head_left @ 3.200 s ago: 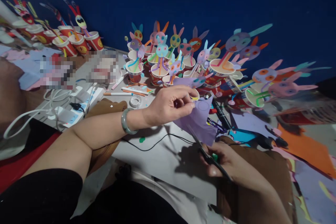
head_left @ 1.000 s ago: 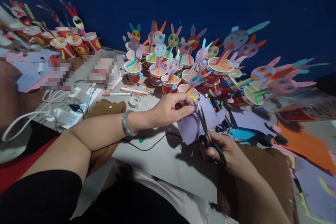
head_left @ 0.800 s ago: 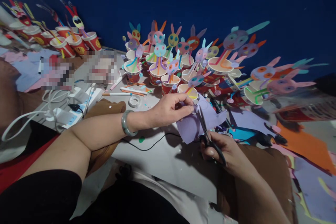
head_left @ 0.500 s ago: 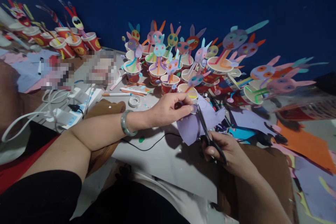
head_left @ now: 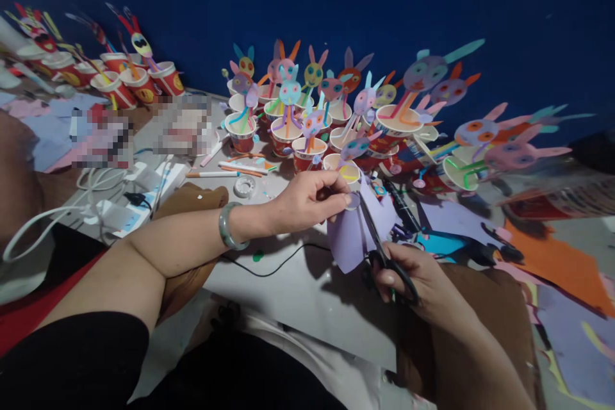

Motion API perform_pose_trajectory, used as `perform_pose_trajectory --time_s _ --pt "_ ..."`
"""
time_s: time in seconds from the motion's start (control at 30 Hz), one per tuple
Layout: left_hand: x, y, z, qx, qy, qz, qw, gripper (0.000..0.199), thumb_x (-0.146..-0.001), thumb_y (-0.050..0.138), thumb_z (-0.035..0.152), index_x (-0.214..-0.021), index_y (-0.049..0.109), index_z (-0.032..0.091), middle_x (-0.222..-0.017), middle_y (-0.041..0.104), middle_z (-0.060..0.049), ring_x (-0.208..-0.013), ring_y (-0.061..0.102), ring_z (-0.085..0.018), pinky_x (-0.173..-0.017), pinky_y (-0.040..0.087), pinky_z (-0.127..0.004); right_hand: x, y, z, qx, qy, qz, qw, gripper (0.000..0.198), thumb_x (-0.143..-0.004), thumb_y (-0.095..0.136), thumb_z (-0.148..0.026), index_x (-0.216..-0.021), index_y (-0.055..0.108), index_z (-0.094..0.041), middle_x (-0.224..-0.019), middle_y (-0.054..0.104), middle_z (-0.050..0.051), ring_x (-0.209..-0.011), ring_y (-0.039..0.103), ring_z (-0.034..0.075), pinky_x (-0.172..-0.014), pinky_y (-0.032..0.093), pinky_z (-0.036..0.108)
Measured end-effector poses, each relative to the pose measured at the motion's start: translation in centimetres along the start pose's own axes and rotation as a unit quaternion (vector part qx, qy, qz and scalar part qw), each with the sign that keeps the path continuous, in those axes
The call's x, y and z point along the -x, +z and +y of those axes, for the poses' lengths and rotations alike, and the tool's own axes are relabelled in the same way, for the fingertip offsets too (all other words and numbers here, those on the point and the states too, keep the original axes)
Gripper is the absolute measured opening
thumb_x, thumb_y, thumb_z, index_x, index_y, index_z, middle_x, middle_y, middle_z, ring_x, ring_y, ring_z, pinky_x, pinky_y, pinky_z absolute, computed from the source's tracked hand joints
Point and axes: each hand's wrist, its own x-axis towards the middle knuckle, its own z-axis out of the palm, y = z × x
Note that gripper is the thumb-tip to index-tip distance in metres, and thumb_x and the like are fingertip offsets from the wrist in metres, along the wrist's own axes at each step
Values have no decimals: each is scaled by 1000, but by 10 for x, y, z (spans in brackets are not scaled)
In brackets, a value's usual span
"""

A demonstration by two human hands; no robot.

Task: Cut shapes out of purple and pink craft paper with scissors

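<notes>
Between the thumb and fingers of my left hand [head_left: 312, 204], a sheet of purple paper [head_left: 346, 246] is pinched near its top, where a small rounded piece shows at the fingertips. My right hand [head_left: 408, 272] is closed around the handles of black scissors [head_left: 379, 246]. Their blades point up and away, lying along the paper just right of my left fingertips. The paper hangs down on both sides of the blades. Right behind it stands a paper cup [head_left: 342, 168] with a paper animal head on a stem.
Several red paper cups [head_left: 241, 136] with long-eared paper heads crowd the back. A tape roll [head_left: 245, 186] and pens [head_left: 213, 174] lie left of centre, near a power strip [head_left: 139, 205] with white cables. Orange paper [head_left: 560, 267] and purple scraps lie at right. A black cord [head_left: 283, 264] crosses the table.
The purple paper has turned and sunk slightly, and its right part now hangs closer to the scissors. Both hands stay nearly in place, the grip unchanged.
</notes>
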Motion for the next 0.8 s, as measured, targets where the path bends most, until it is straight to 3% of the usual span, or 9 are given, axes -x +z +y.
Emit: perform_pose_trajectory --time_s 0.3,0.6,0.7,0.8 --pt "1 1 0 16 -5 1 1000 17 -82 64 27 -77 54 14 -63 53 4 -50 50 -4 -47 39 -16 1 0 1 13 0 4 1000 62 -68 65 -78 -59 50 -19 -46 54 -1 -43 47 11 -46 34 23" --pt "2 0 4 -15 -25 1 1000 17 -82 62 27 -75 53 14 -58 53 4 -51 50 -5 -48 39 -18 3 -5 -4 5 -45 37 998 57 -68 70 -73 -56 54 -20 -43 55 0 -39 46 11 -41 32 25" --pt "2 0 4 -36 -43 -39 998 19 -81 63 29 -74 54 14 -57 53 4 -50 48 -6 -49 37 -19 5 -5 0 -64 -80 107 989 51 -65 75 -70 -62 59 -22 -45 55 0 -38 47 13 -40 35 28" --pt "2 0 5 -98 -71 -129 984 15 -79 63 26 -72 57 14 -59 55 3 -52 48 -6 -52 37 -19 7 -2 4 -147 -127 208 959 45 -66 76 -68 -68 61 -25 -49 52 -2 -39 47 14 -37 36 29"
